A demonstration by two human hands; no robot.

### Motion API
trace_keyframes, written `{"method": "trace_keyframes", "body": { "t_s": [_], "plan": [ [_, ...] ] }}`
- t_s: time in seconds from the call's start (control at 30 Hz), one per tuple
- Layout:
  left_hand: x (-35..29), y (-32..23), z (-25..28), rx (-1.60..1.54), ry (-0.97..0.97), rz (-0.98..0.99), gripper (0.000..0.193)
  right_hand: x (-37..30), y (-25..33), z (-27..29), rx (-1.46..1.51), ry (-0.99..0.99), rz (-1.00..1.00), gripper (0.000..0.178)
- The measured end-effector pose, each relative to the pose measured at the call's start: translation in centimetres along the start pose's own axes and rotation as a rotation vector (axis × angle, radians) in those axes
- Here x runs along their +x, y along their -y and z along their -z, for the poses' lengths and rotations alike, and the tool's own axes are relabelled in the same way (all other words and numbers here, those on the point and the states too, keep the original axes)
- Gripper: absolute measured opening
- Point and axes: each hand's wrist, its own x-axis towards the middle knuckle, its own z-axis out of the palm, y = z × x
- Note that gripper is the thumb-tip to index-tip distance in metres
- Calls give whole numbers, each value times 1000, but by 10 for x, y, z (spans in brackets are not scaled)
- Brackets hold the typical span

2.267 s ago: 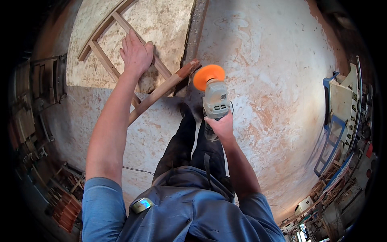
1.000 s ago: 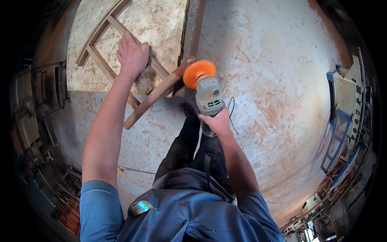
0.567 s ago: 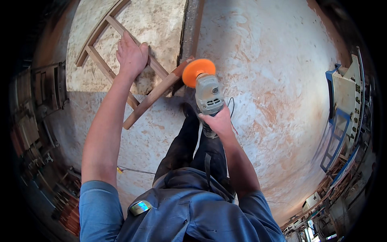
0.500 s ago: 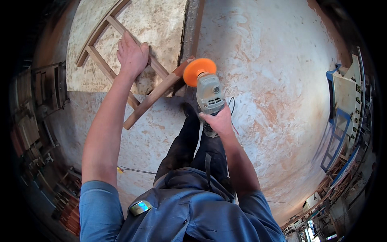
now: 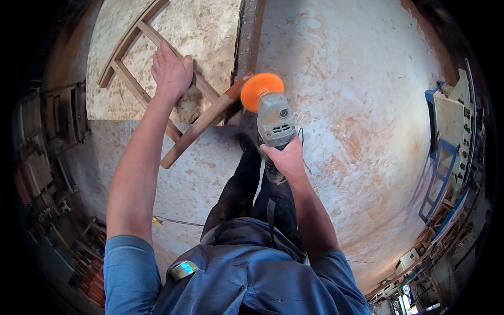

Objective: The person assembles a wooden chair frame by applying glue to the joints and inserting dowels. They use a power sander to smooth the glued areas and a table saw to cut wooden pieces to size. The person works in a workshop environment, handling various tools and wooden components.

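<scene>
My left hand [image 5: 172, 73] lies flat, fingers stretched and thumb apart, over a crosspiece of a wooden frame [image 5: 202, 124]. The frame has a curved rail, two crosspieces and a thicker bar nearer me. Part of it rests on a stained pale board [image 5: 210, 37], and the thick bar sticks out past the board's near edge. My right hand [image 5: 286, 156] is wrapped round the body of a grey angle grinder [image 5: 274, 119] with an orange disc [image 5: 262, 90]. The disc's left edge is at the bar's far right end; I cannot tell whether they touch.
Wooden pieces [image 5: 65, 113] stand along the left side. On the right are a blue metal frame [image 5: 441, 173] and pale boards [image 5: 454, 123]. A cable [image 5: 178, 221] lies on the blotchy pale floor [image 5: 357, 136], left of my legs.
The grinder and its disc have shifted slightly right, and the grinder's body has turned a little. My left hand and the wooden frame stay in place.
</scene>
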Motion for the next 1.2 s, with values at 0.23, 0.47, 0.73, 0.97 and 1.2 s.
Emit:
{"method": "trace_keyframes", "body": {
  "t_s": [0.23, 0.47, 0.73, 0.97, 1.2],
  "plan": [
    [-1, 0, -1, 1, -23, -6, 81, -8, -6, 1, 118, -115, -27, 63],
    [-2, -2, -1, 5, -3, 14, 82, -6, 19, -2, -90, -40, -14, 60],
    [-2, -3, 1, -7, -8, 7, 82, -3, -20, 1, 311, -32, -56, 53],
    [-3, -4, 3, -10, -10, -3, 82, -1, -29, -18, 279, 46, 15, 64],
    [0, 0, 1, 15, -19, -3, 82, 11, -73, -31, 534, -9, -5, 55]
  ]
}}
